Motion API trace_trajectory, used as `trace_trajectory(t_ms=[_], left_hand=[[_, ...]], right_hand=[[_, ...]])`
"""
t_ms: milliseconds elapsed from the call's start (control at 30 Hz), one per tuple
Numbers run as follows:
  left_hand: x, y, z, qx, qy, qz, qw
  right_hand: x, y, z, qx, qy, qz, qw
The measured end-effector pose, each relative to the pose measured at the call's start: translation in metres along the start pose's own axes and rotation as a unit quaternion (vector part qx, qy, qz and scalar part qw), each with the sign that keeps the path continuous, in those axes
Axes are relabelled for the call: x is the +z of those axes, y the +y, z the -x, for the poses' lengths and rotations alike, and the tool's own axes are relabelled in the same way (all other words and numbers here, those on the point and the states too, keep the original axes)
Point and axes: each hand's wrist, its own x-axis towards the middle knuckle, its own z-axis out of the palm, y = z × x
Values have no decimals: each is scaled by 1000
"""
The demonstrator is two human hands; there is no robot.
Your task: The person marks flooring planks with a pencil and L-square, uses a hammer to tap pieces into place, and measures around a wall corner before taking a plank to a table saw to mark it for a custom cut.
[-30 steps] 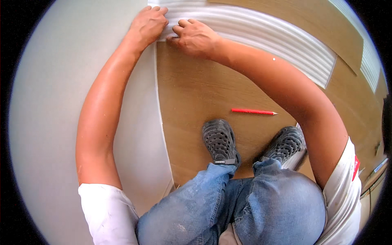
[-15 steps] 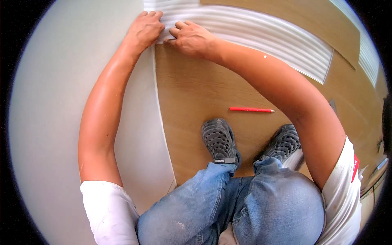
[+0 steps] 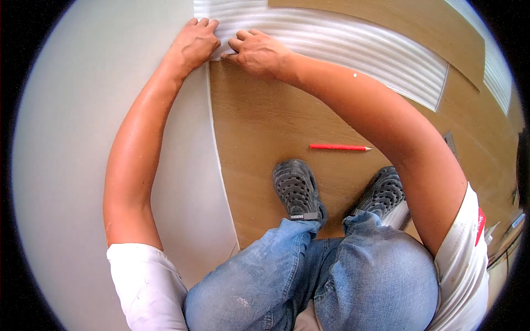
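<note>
A white ribbed sheet [image 3: 342,41], which looks like foam underlay, lies in a strip across the brown wood-grain floor [image 3: 259,121] and reaches the smooth white wall [image 3: 83,138] on the left. My left hand [image 3: 196,41] is closed at the sheet's left end, with curled fingertips on it by the wall. Close beside it, my right hand [image 3: 259,54] holds the sheet's near edge, fingers bent on top and thumb at the edge. Their undersides are hidden. On the floor between my arms lies a red pencil [image 3: 340,147], its point to the right.
A brown board [image 3: 386,25] lies over the far part of the sheet. More ribbed sheet [image 3: 498,83] shows at far right. My dark grey clogs [image 3: 298,187] stand on the floor near the pencil. A grey flat piece [image 3: 450,143] is partly hidden behind my right arm.
My left hand has shifted very slightly down and left along the sheet's end. The right hand stays nearly in place, and the pencil lies as before.
</note>
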Motion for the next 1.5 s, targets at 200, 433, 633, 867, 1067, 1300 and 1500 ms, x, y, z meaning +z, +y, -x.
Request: trace_trajectory(t_ms=[200,433,633,867,1067,1300,1500], left_hand=[[1,1,4,-7,4,16,1000],[8,3,-13,-42,17,58,997],[16,10,7,-114,51,125,984],[19,16,4,-113,101,153,976],[15,37,15,-111,231,180,950],[-32,162,19,-123,247,362,890],[-74,214,1,-221,207,625,719]], right_hand=[[-1,-1,-2,-1,-16,-15,1000],[2,9,9,24,-24,-14,999],[-38,-22,78,84,4,-61,995],[-136,29,225,534,330,-257,734],[-246,204,374,674,236,122,689],[-280,316,426,695,190,-142,678],[-298,268,396,639,324,-434,546]])
